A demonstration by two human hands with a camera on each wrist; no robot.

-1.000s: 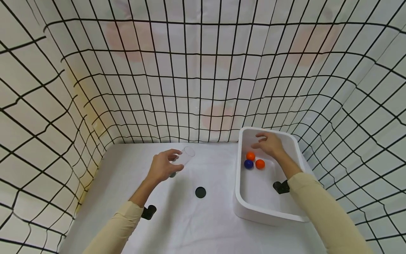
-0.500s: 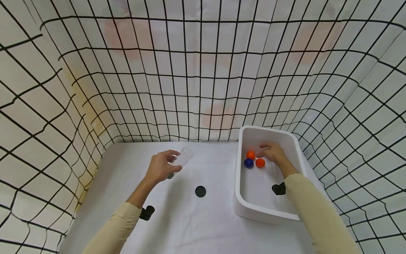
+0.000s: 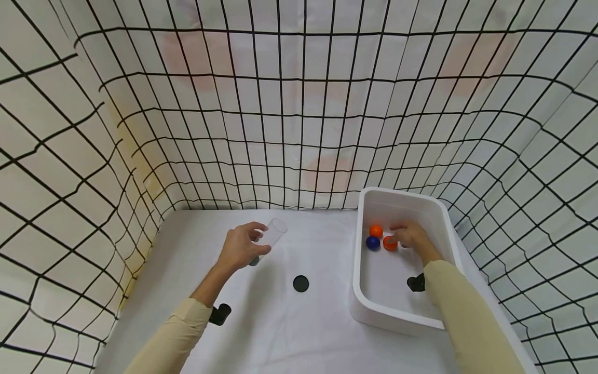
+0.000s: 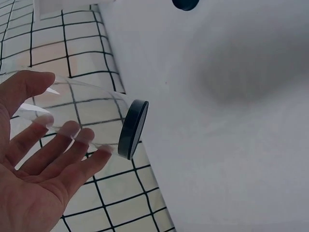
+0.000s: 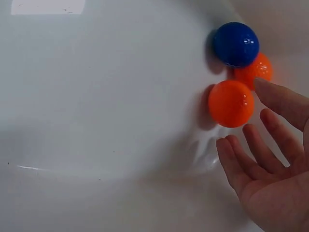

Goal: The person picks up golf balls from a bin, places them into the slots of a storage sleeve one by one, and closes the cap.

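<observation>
In my left hand (image 3: 239,248) I hold a clear plastic tube (image 4: 96,108), tilted above the table, with fingers and thumb around it. A dark cap (image 4: 133,129) closes its lower end; its upper mouth points away from me. My right hand (image 3: 413,239) is inside the white bin (image 3: 356,270), with its fingers spread and loosely bent beside the nearer orange ball (image 5: 231,104). No ball is in its grasp; whether a fingertip touches one, I cannot tell. Another orange ball (image 3: 376,231) and a blue ball (image 3: 372,243) lie against that one on the bin's floor.
A round black disc (image 3: 301,283) lies on the white tablecloth (image 3: 322,322) between the hands. Black netting (image 3: 303,114) over pale cloth encloses the table at the back and both sides. The bin's raised rim surrounds the right hand.
My right hand has come down and nearer to me inside the bin, from above its far part to beside the orange ball. The left hand and tube have stayed nearly still.
</observation>
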